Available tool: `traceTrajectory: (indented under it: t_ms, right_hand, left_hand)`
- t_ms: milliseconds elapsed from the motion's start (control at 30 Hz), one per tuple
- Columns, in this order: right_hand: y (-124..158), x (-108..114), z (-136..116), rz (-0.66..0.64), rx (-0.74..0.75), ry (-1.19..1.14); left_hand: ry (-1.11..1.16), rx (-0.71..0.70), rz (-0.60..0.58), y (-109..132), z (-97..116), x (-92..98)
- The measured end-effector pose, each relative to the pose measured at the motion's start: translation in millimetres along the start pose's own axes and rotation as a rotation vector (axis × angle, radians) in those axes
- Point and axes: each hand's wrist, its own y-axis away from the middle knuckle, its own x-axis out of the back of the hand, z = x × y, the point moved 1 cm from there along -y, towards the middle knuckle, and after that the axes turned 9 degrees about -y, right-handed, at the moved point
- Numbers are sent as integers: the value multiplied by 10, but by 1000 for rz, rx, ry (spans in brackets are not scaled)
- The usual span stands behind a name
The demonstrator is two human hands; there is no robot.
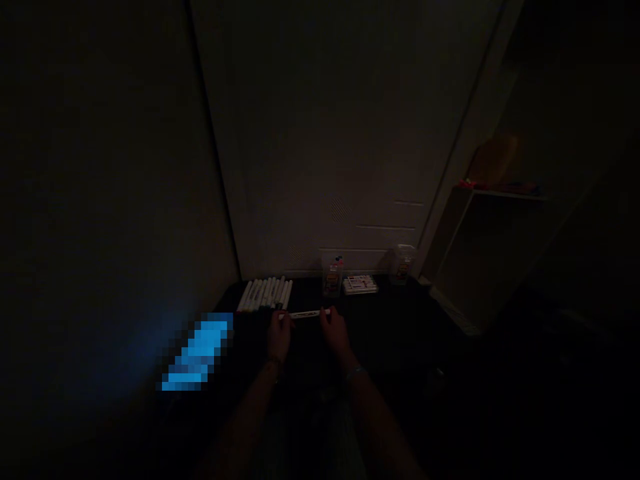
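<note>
A white marker (306, 314) is stretched level between my two hands above the dark table (390, 333). My left hand (279, 335) pinches one end of it, and my right hand (335, 332) pinches the other. Just behind my left hand lies a row of several white markers (265, 293), side by side. Beyond my right hand is a small stack of white markers (360, 285) in what looks like a clear pack. A clear plastic container (332, 280) with a label and a few coloured tips stands next to it. The dim light hides finer detail.
Another clear container (402, 265) stands at the table's back right, near the wall. A bright blue pixelated screen-like shape (200, 353) glows on the left. To the right is a shelf unit (460, 253) with an orange object (495, 160) on top. A pale panel (330, 133) rises behind the table.
</note>
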Motion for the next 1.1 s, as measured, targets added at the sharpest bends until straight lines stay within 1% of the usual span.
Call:
traceTrajectory:
  t_ms: [133, 367, 533, 733, 967, 1100]
  right_hand:
    - [3, 3, 2, 1, 16, -13]
    - [7, 8, -12, -13, -29, -17]
    - [17, 29, -38, -20, -30, -9]
    - [18, 38, -63, -29, -50, -19]
    - [4, 29, -43, -41, -41, -14]
    - [9, 34, -39, -18, -48, 12]
  left_hand:
    - [5, -17, 16, 8, 26, 10]
    - [0, -18, -22, -10, -2, 8]
    - [8, -7, 5, -15, -19, -11]
    - [8, -5, 1, -2, 24, 11]
    - [4, -14, 10, -2, -1, 1]
    - [8, -21, 8, 6, 10, 5]
